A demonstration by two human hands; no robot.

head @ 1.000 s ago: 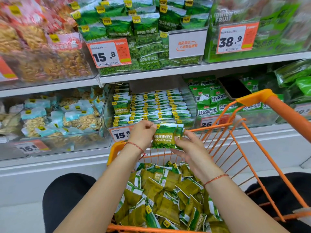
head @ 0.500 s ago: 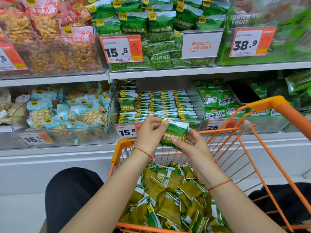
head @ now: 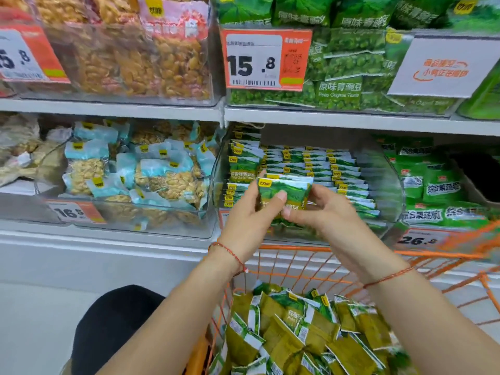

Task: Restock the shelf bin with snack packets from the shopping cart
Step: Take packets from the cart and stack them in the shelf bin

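Both hands hold a small stack of green pea snack packets (head: 286, 189) in front of the clear shelf bin (head: 389, 185) on the lower shelf. My left hand (head: 250, 215) grips the stack's left side, thumb across its front. My right hand (head: 322, 212) holds its right and lower side. The bin holds rows of the same green packets (head: 319, 163) standing on edge. Below, the orange shopping cart (head: 297, 250) holds several loose green packets (head: 297, 334).
Left of the bin is a clear bin of light-blue nut packets (head: 135, 171). To the right are green mixed-snack bags (head: 427, 185). The upper shelf (head: 351, 119) carries pea bags and price tags. A black-clad knee (head: 113, 326) is at lower left.
Both hands have lifted the packet stack up from above the cart's rim and forward to the mouth of the shelf bin. The view has moved closer to the shelf.
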